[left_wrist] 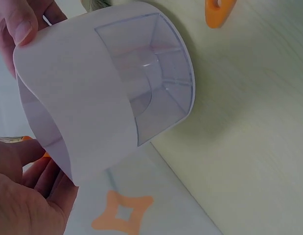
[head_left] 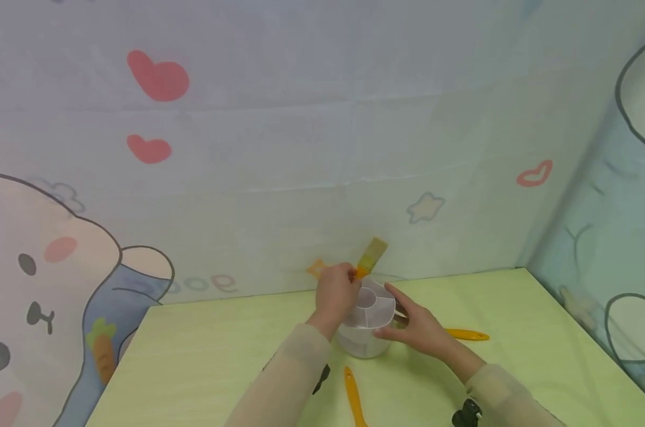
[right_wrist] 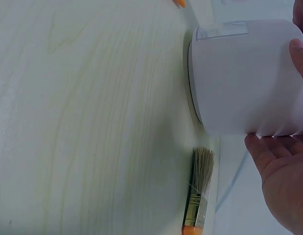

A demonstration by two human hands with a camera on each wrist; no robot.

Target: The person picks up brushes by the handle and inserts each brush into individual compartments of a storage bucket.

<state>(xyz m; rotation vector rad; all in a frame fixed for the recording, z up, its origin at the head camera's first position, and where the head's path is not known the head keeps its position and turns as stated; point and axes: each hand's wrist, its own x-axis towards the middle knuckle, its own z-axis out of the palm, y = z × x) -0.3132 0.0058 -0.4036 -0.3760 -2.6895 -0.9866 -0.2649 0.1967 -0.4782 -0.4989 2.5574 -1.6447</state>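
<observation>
A white round desk organizer [head_left: 364,344] with several compartments and a clear front window [left_wrist: 156,78] stands on the table. Above its rim, my left hand [head_left: 337,295] pinches a paintbrush [head_left: 372,254] by its orange handle, bristles pointing up. The lower end of that handle is hidden by the fingers and the rim. My right hand [head_left: 421,326] holds the organizer's right side near the top, its thumb and fingers spread around the wall [right_wrist: 249,83].
A second paintbrush [right_wrist: 198,191] with an orange handle lies on the table right of the organizer. Another orange handle [head_left: 354,397] lies in front of it, running out of the head view. Behind the table [head_left: 205,356] hangs a printed cloth [head_left: 279,148].
</observation>
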